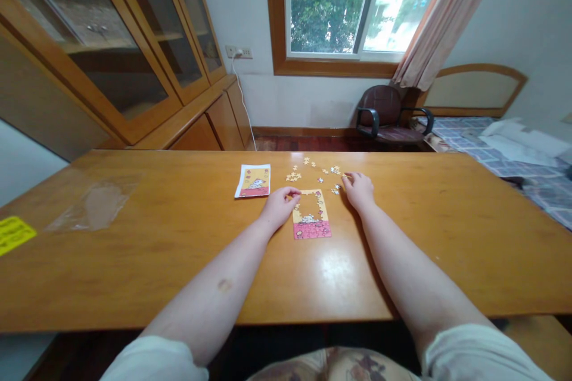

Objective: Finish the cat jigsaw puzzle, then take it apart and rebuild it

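Observation:
A partly assembled jigsaw puzzle (311, 230) lies flat on the table, pink along the bottom and yellow above, with a gap in its middle. At its upper left corner is my left hand (279, 207), thumb and fingers drawn together; anything between the fingertips is hidden. To the right of the puzzle, my right hand (360, 191) pinches at a small puzzle piece at the edge of the loose ones. Several loose puzzle pieces (293, 177) are scattered beyond the puzzle, some yellow, some whitish. A picture card (255, 181) showing a similar design lies left of them.
The wooden table (179, 274) carries a clear plastic bag (96, 205) and a yellow label (15, 234) at the left. Beyond its far edge are a glass-door cabinet (179, 92), an armchair (382, 108) and a bed (473, 131).

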Motion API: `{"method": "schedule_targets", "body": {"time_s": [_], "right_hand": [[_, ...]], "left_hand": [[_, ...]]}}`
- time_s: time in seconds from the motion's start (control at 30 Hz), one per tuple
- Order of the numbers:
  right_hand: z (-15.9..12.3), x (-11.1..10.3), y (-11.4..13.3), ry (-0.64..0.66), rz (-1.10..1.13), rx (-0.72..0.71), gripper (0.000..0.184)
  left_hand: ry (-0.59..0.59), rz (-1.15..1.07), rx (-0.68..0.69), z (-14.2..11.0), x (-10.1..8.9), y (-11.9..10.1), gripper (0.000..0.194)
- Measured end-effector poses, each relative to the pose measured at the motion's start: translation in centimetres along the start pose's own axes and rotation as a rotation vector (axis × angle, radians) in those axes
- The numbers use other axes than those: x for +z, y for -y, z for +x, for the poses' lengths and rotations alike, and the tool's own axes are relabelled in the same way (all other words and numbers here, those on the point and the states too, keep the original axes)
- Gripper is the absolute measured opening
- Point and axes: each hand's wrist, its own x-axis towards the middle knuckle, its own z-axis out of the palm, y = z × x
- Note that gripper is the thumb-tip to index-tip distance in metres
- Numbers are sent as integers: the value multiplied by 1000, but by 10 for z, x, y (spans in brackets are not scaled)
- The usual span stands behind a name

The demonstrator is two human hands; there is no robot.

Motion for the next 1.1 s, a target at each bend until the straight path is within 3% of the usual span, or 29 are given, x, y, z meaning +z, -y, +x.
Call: {"method": "schedule_targets", "body": {"time_s": [0.2, 0.33, 0.47, 0.63, 0.77, 0.83, 1.0, 1.1], "right_hand": [[4, 1, -1, 56, -30, 44, 40], [-2, -2, 5, 89, -180, 59, 37], [-11, -19, 8, 176, -308, 29, 33], [-11, -46, 1, 364, -401, 115, 27], [-6, -57, -10, 357, -348, 95, 27], [-4, -57, -17, 341, -292, 19, 30], [0, -50, -27, 509, -195, -83, 26], [-1, -47, -22, 531, -216, -75, 21]], "left_hand": [[0, 20, 13, -1, -2, -4, 23], [-3, 31, 17, -1, -3, -5, 23], [-6, 35, 33, -1, -3, -4, 23], [-15, 50, 66, 0, -2, -2, 22], [-10, 63, 65, 0, -2, -2, 22], [-11, 72, 62, -1, -2, -3, 22], [3, 102, 91, -4, -3, -6, 22], [7, 105, 100, -5, -4, -8, 21]]}}
